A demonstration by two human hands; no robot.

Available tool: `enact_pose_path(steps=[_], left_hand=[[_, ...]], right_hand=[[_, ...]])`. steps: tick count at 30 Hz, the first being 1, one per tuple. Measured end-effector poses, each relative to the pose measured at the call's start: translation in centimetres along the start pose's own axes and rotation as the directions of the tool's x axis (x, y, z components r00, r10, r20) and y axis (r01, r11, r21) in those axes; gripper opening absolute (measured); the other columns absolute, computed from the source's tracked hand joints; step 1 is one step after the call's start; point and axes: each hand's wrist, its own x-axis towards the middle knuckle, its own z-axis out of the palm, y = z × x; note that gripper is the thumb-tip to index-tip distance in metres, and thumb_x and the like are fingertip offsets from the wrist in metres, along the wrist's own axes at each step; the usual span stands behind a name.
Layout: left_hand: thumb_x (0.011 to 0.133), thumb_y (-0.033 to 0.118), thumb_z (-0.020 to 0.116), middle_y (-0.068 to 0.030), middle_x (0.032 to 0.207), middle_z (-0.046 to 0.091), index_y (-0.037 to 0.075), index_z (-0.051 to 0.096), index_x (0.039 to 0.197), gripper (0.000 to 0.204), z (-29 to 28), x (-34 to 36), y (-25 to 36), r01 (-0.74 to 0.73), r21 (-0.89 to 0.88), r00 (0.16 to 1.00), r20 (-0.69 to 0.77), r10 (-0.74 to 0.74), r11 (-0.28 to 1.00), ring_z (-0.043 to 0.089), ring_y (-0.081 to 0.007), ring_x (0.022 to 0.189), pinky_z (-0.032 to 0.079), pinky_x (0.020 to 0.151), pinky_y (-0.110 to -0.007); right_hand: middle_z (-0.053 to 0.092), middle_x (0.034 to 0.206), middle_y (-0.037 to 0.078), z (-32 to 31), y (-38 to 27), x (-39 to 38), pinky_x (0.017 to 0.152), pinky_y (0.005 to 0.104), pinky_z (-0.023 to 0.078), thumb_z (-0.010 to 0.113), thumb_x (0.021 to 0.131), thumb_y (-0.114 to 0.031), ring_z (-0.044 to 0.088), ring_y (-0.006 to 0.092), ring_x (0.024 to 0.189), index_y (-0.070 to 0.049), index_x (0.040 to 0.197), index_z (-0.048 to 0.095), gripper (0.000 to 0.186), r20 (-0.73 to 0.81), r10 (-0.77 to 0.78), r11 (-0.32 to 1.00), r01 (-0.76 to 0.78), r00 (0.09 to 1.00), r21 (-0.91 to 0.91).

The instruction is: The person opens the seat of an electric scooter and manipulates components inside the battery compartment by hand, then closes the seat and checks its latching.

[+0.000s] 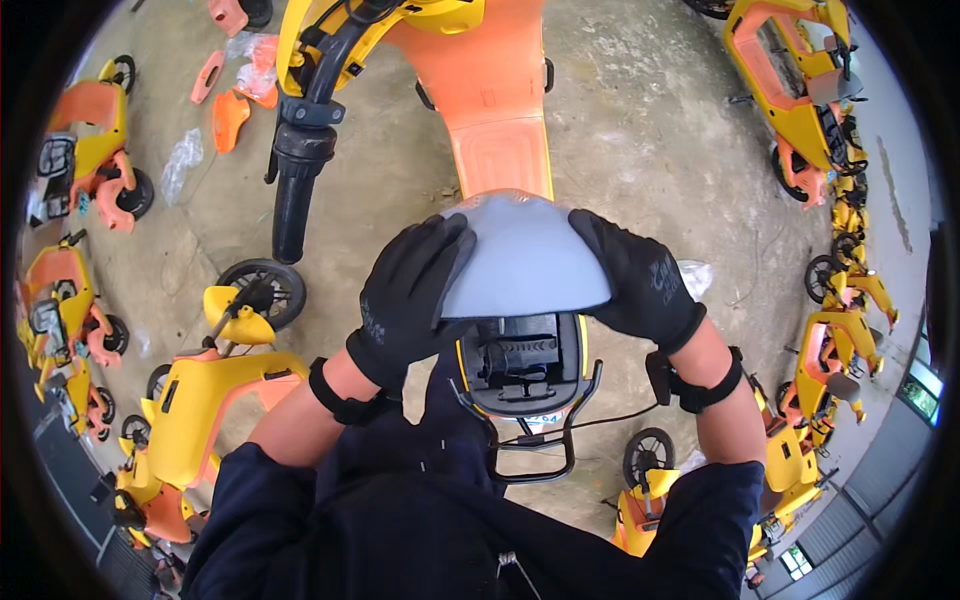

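A smooth grey scooter seat point(525, 260), rounded at the far end and wider toward me, is gripped at its two sides. My left hand point(410, 290), in a black glove, closes on its left edge. On the opposite edge is my right hand point(645, 280), gloved the same way, its fingers partly hidden by the seat. Just below and nearer me, the scooter's black under-seat compartment point(520, 365) is exposed, with a black part inside. The seat hides the compartment's far end, and I cannot tell whether the two touch there.
Ahead lie the scooter's orange footboard point(495, 130) and black handlebar grip point(300, 165). A black tubular rack point(537, 475) sticks out near my legs. A thin cable point(600, 422) runs by my right wrist. Yellow scooters point(185, 410) stand around; orange panels point(230, 120) and plastic wrap point(182, 165) lie left.
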Motion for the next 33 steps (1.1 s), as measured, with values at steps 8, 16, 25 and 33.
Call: enact_pose_path(steps=[8, 16, 25, 33], left_hand=[[0.069, 0.036, 0.065, -0.0152, 0.121, 0.047, 0.002, 0.049, 0.117, 0.061, -1.1, 0.8, 1.6, 0.066, 0.031, 0.998, 0.006, -0.066, 0.997, 0.046, -0.0338, 0.109, 0.039, 0.091, -0.043], [0.062, 0.022, 0.066, -0.0184, 0.123, 0.044, 0.002, 0.046, 0.120, 0.064, -0.9, 3.9, 4.2, 0.049, 0.183, 0.971, 0.223, -0.090, 0.982, 0.042, -0.0369, 0.113, 0.034, 0.093, -0.045], [0.060, 0.018, 0.065, -0.0156, 0.114, 0.054, 0.001, 0.054, 0.112, 0.055, -1.2, 3.9, 2.4, -0.003, 0.073, 0.979, 0.202, -0.011, 0.997, 0.051, -0.0318, 0.106, 0.041, 0.089, -0.039], [0.064, 0.031, 0.064, -0.0123, 0.120, 0.050, 0.006, 0.050, 0.120, 0.063, -0.7, 3.6, 2.5, 0.096, 0.056, 0.984, 0.147, -0.103, 0.994, 0.047, -0.0296, 0.110, 0.037, 0.094, -0.039]], right_hand=[[0.048, 0.122, 0.015, 0.4, 5.2, 3.3, 0.096, 0.0332, 0.033, 0.045, 0.088, -0.025, 0.045, 0.0268, 0.113, -0.004, 0.125, 0.041, 0.042, -0.122, -0.015, 0.611, 0.106, 0.992, 0.784], [0.054, 0.109, 0.017, 2.3, 4.4, 6.9, 0.084, 0.0345, 0.043, 0.031, 0.092, -0.022, 0.054, 0.0313, 0.099, -0.009, 0.127, 0.035, 0.038, 0.238, -0.272, 0.860, 0.125, 0.932, 0.495], [0.058, 0.100, 0.013, 2.0, 3.5, 3.5, 0.076, 0.0321, 0.045, 0.045, 0.088, -0.020, 0.059, 0.0274, 0.081, -0.009, 0.116, 0.051, 0.031, 0.033, -0.049, 0.872, 0.027, 0.998, 0.488], [0.043, 0.128, 0.010, 1.5, 2.6, 0.7, 0.096, 0.0304, 0.034, 0.062, 0.078, -0.012, 0.041, 0.0181, 0.118, -0.003, 0.131, 0.032, 0.061, 0.090, 0.253, 0.397, -0.188, 0.963, 0.898]])
